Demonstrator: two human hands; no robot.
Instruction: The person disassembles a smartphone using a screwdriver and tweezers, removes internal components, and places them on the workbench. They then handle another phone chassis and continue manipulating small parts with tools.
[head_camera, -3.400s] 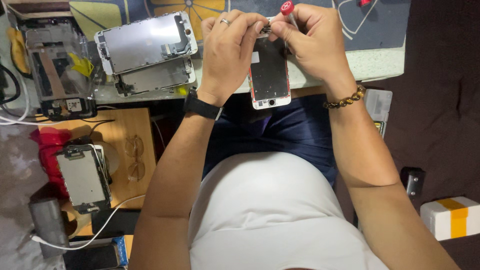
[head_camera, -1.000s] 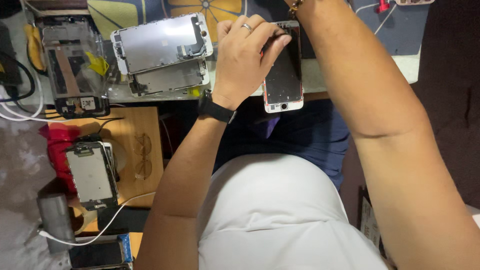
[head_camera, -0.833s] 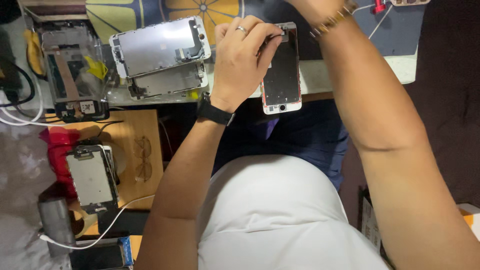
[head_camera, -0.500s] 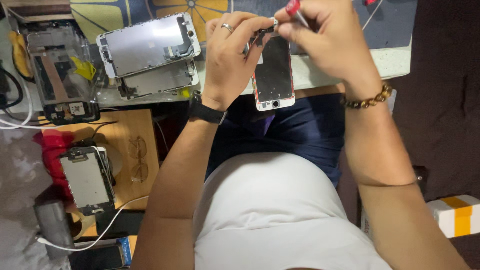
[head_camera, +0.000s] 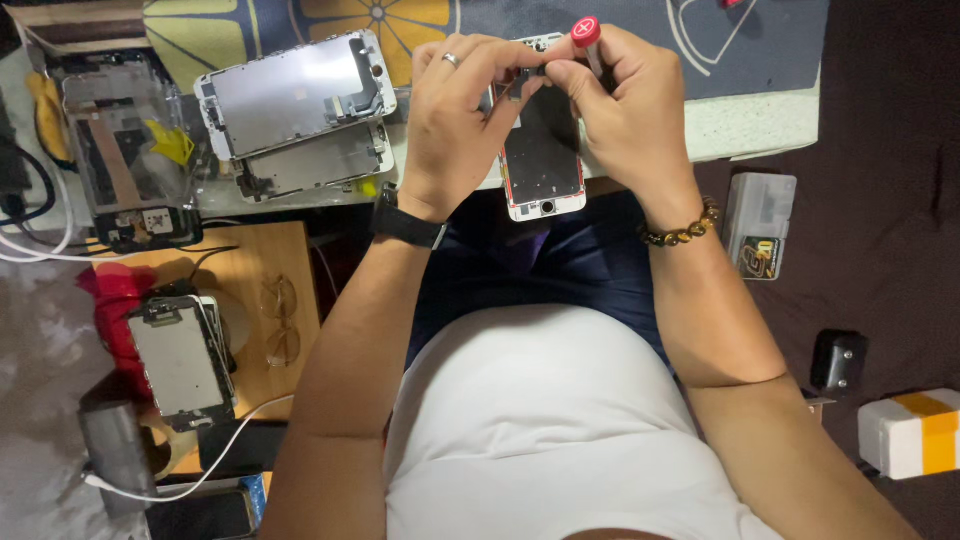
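Note:
A phone display panel (head_camera: 543, 160) with a white frame and a round button hole at its near end stands tilted over the table edge. My left hand (head_camera: 455, 120), wearing a ring and a black wristband, grips the panel's top left corner. My right hand (head_camera: 630, 110), with a bead bracelet at the wrist, holds a small screwdriver with a red cap (head_camera: 586, 32) against the panel's top end. Both hands meet at the top of the panel, and their fingers hide that end.
Two more display panels (head_camera: 295, 100) lie stacked on the table (head_camera: 760, 125) to the left, beside an opened phone body (head_camera: 125, 165). Lower left, a wooden stool (head_camera: 270, 275) carries glasses (head_camera: 280, 325) and another panel (head_camera: 180, 360). A parts box (head_camera: 758, 222) and a white box (head_camera: 910, 432) sit on the dark floor at right.
My right hand went out past the top of the view, then came back with the red-capped screwdriver to the panel's top. My left hand kept hold of the panel throughout.

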